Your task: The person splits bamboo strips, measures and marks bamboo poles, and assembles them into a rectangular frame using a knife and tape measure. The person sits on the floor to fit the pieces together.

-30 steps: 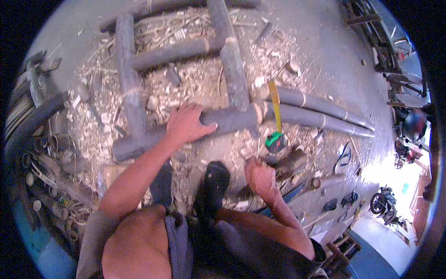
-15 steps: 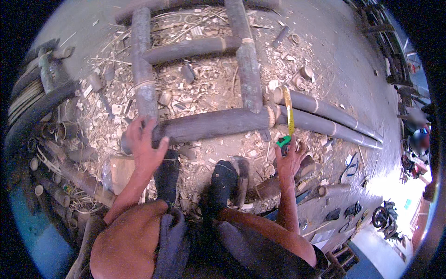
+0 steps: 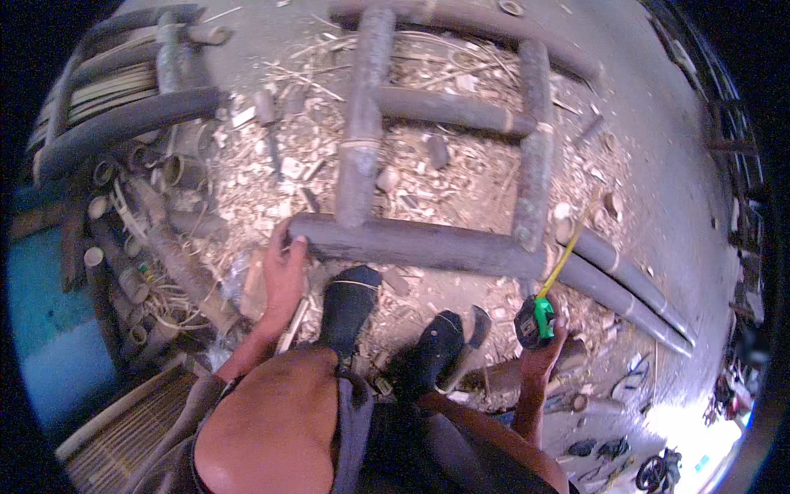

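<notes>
Head view: pole frame (image 3: 428, 249) is judged joined, two poles (image 3: 599, 251) alongside unfitted; its left end is clasped by left hand (image 3: 284, 272); extended tape measure (image 3: 531, 321), near its right end, is held in right hand (image 3: 543, 356).

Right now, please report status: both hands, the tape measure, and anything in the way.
Left hand at dark pole, left end. Right hand holding green-and-black tape measure, yellow blade out. Possible clutter: wood chips around pole.
</notes>
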Tool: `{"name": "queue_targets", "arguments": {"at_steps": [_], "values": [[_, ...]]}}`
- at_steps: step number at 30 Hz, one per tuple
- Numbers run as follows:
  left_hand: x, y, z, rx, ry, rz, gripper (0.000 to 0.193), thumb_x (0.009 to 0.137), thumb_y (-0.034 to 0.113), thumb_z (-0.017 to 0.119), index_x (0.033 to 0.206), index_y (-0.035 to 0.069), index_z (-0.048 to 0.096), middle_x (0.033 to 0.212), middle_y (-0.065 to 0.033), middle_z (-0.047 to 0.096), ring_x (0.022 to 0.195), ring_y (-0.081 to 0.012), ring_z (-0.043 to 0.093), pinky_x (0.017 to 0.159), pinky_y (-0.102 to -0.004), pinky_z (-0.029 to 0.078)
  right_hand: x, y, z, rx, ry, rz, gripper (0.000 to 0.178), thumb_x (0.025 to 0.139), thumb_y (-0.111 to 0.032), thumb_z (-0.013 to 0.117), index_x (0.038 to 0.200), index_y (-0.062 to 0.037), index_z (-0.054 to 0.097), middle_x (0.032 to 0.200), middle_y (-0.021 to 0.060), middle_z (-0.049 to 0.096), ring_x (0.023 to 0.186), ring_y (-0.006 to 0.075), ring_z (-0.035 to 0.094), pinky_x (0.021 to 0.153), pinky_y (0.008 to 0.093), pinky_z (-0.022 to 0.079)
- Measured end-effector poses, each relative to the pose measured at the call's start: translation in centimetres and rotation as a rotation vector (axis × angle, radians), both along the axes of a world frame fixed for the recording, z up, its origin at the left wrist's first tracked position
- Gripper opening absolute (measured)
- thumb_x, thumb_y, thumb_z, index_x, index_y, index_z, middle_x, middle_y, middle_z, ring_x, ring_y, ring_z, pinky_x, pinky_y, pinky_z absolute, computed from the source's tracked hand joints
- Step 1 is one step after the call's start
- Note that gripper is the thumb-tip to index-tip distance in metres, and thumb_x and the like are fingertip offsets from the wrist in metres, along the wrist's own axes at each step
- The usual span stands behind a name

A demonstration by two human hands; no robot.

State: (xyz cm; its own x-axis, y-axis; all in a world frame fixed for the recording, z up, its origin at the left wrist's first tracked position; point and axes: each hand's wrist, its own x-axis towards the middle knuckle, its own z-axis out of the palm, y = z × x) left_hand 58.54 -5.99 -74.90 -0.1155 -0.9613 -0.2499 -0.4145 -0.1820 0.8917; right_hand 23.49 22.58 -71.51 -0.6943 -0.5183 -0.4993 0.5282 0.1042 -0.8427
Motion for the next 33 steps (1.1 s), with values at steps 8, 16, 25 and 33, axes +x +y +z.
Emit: {"name": "queue_targets", "arguments": {"at_steps": [8,16,25,33], "values": [[0.4,0.6,0.7,0.054,0.014,0.151,0.029,0.098,0.007,0.059,0.126,-0.002,0.056,0.116,-0.0106,0.063,0.108,-0.0183,0.059,0.095,-0.0327,0.047,5.6,-12.6,5.1,0.401,1.137,1.122,0.050,0.077,-0.034,0.077,0.122,-0.0111,0.069,0.099,0.0137,0.063,0.091,0.0319,0.064,0.079,0.0425,0.054],[0.4,0.0,0.8,0.030,-0.015,0.181,0.024,0.100,0.014,0.059,0.118,-0.002,0.060,0.109,-0.0100,0.065,0.101,-0.0154,0.059,0.092,-0.0300,0.047,8.1,-17.8,5.2,0.315,1.272,1.205,0.048,0.076,-0.035,0.074,0.119,-0.0129,0.070,0.098,0.0154,0.059,0.094,0.0348,0.062,0.079,0.0470,0.053],[1.2,-1.5,-0.1,0.047,-0.035,0.150,0.020,0.097,0.017,0.066,0.102,-0.003,0.065,0.091,-0.0043,0.066,0.086,-0.0111,0.057,0.079,-0.0286,0.047,5.4,-17.5,4.6,0.420,1.393,1.297,0.055,0.079,-0.035,0.073,0.132,-0.0253,0.065,0.108,0.0160,0.055,0.101,0.0353,0.058,0.082,0.0486,0.054],[1.2,-1.9,-0.6,0.078,0.023,0.161,0.016,0.096,0.014,0.065,0.098,-0.002,0.064,0.088,-0.0025,0.064,0.082,-0.0098,0.054,0.076,-0.0275,0.046,1.8,-15.0,5.4,0.569,1.543,1.384,0.059,0.080,-0.027,0.071,0.138,-0.0329,0.061,0.106,0.0151,0.054,0.095,0.0311,0.054,0.080,0.0426,0.050]]}}
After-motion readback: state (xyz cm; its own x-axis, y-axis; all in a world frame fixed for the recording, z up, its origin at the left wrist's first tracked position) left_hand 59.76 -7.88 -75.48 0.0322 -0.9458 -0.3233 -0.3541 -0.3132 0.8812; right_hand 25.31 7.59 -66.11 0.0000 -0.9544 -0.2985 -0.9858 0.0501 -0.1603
